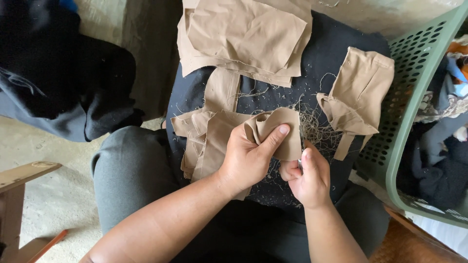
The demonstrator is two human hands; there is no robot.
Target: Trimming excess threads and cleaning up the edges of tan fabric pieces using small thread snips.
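Observation:
My left hand [248, 156] grips a folded tan fabric piece [275, 129] over my lap, thumb pressed on its front. My right hand [307, 178] is closed around a small metal cutting tool [301, 163] at the lower right edge of that piece; only a sliver of the tool shows. Under my left hand lies a tan fabric piece with a long strip [209, 131] on a black cloth [321, 63] spread over my knees. A tangle of loose threads [314, 129] sits just right of the held piece.
A stack of tan fabric pieces [243, 36] lies at the far end of the black cloth, and another folded tan piece [358, 97] to the right. A green perforated basket [414, 97] with clothes stands at right. Dark garments [53, 73] lie at left, a wooden frame [19, 195] at lower left.

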